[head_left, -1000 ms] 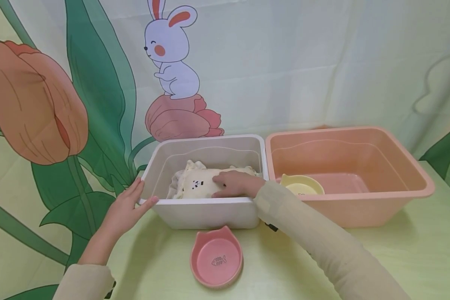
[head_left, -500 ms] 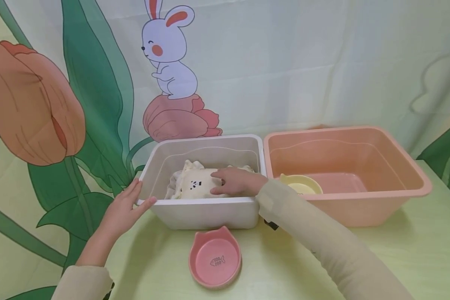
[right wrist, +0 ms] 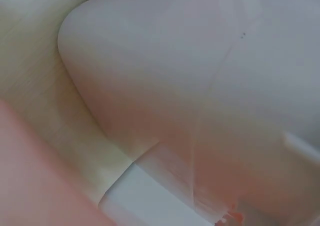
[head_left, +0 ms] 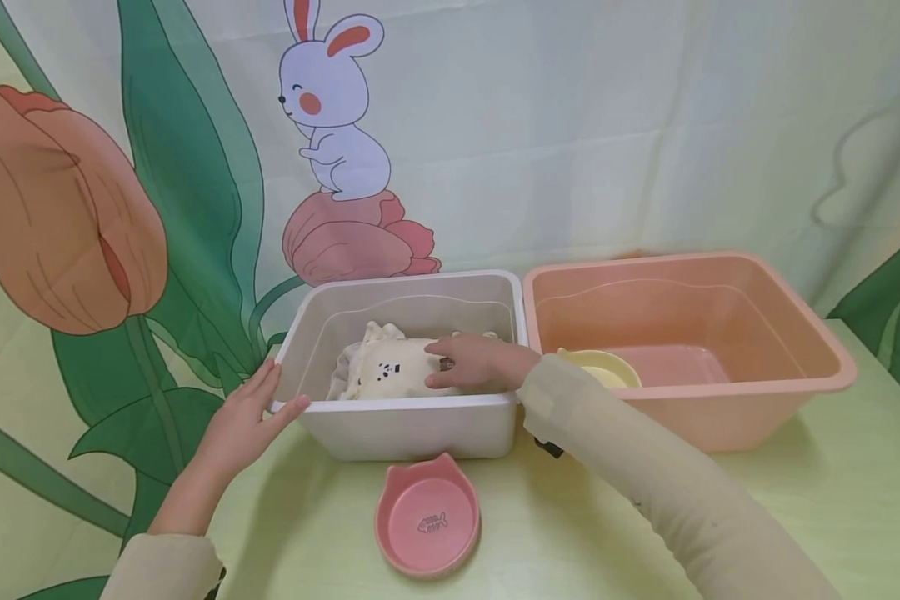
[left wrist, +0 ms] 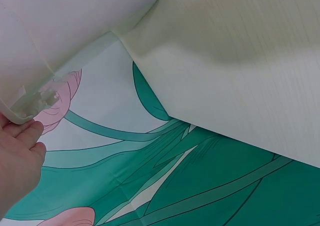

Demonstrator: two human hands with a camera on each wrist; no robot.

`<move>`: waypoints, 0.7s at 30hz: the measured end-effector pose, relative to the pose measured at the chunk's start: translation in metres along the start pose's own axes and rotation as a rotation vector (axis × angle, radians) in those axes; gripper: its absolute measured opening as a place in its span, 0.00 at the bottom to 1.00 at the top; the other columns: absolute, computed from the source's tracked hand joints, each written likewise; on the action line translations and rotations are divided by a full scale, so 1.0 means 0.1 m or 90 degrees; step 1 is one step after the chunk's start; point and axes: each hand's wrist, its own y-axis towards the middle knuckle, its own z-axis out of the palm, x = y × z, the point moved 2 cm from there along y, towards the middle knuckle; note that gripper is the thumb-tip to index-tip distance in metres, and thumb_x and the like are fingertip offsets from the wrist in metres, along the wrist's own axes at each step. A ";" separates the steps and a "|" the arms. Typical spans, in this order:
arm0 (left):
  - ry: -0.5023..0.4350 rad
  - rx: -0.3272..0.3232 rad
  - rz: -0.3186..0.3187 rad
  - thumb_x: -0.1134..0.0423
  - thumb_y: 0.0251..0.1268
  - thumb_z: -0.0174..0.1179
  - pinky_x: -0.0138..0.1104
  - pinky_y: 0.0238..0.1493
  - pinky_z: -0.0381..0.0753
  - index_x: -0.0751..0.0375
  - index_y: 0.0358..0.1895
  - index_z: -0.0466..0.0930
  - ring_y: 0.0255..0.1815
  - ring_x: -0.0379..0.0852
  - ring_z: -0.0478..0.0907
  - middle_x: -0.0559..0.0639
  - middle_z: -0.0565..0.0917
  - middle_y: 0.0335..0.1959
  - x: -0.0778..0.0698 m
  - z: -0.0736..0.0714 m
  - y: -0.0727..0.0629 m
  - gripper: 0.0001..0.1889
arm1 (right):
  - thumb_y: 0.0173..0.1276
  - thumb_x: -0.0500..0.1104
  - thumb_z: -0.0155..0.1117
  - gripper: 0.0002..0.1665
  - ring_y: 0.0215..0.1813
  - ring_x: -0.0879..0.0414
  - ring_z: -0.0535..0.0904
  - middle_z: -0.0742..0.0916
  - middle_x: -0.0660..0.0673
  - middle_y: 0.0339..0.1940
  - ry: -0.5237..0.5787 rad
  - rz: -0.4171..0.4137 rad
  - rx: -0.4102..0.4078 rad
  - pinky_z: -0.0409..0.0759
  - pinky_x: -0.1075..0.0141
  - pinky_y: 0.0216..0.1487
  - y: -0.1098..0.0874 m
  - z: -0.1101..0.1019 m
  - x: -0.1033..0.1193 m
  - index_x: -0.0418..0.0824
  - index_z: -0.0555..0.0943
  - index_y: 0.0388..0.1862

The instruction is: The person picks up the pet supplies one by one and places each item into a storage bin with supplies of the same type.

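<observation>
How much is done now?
Done, it seems: the yellow dish sits in the peach bin. In hand: the right hand touches the cream ruffled cloth in the white bin; the left hand touches that bin. Maybe left: the pink dish on the table.

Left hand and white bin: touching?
Touching. The left wrist view shows the left hand with its fingertips meeting the white bin at a rim corner, no gap between.

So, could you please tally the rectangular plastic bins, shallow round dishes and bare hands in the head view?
Bins: 2 (off-white rectangular bin, peach rectangular bin)
Dishes: 2 (pink round dish, yellow round dish)
Hands: 2 (left hand, right hand)
Total: 6
</observation>
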 end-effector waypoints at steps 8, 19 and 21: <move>0.001 -0.001 0.003 0.37 0.60 0.42 0.64 0.57 0.51 0.64 0.68 0.44 0.66 0.70 0.48 0.60 0.46 0.70 0.01 0.02 0.02 0.42 | 0.62 0.60 0.51 0.36 0.69 0.55 0.58 0.67 0.51 0.67 -0.017 0.003 0.000 0.56 0.59 0.67 -0.07 -0.04 0.02 0.52 0.58 0.67; -0.002 0.000 0.007 0.37 0.60 0.43 0.64 0.57 0.51 0.65 0.68 0.45 0.65 0.70 0.48 0.61 0.47 0.70 0.00 0.01 0.03 0.43 | 0.62 0.57 0.53 0.33 0.65 0.56 0.63 0.71 0.50 0.64 -0.006 -0.031 -0.010 0.61 0.59 0.65 -0.15 -0.07 0.06 0.50 0.61 0.66; -0.004 0.002 0.006 0.37 0.60 0.43 0.64 0.57 0.51 0.65 0.68 0.45 0.65 0.70 0.48 0.61 0.47 0.70 0.01 0.01 0.03 0.43 | 0.63 0.57 0.52 0.33 0.65 0.56 0.64 0.71 0.49 0.63 -0.013 -0.036 -0.012 0.61 0.60 0.65 -0.17 -0.07 0.07 0.50 0.62 0.66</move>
